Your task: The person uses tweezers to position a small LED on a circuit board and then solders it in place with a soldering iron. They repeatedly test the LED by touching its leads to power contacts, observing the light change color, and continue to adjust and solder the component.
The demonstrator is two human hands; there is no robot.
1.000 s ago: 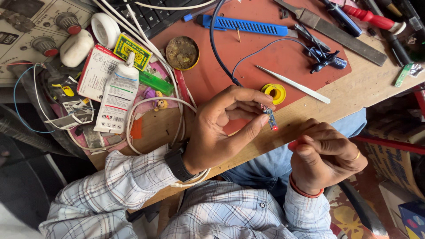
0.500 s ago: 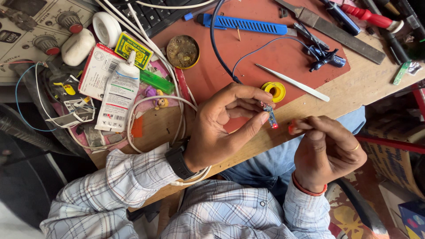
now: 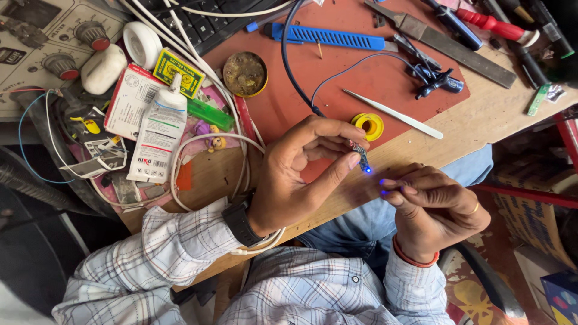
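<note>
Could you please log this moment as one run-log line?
left hand: pinching small component | right hand: pinching blue-glowing part | nearby: yellow solder spool, metal tweezers

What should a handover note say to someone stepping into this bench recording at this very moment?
Left hand: pinches a small dark electronic part between thumb and fingertips, at the near edge of the wooden bench.
Right hand: curled beside it, over the lap, fingertips closed on a tiny part glowing blue; what it is cannot be told.
Nearby on the red mat: yellow solder spool, metal tweezers, round flux tin, all untouched.
Done: a blue light is lit between the hands.
Left: both pieces are in hand, not set down.
</note>
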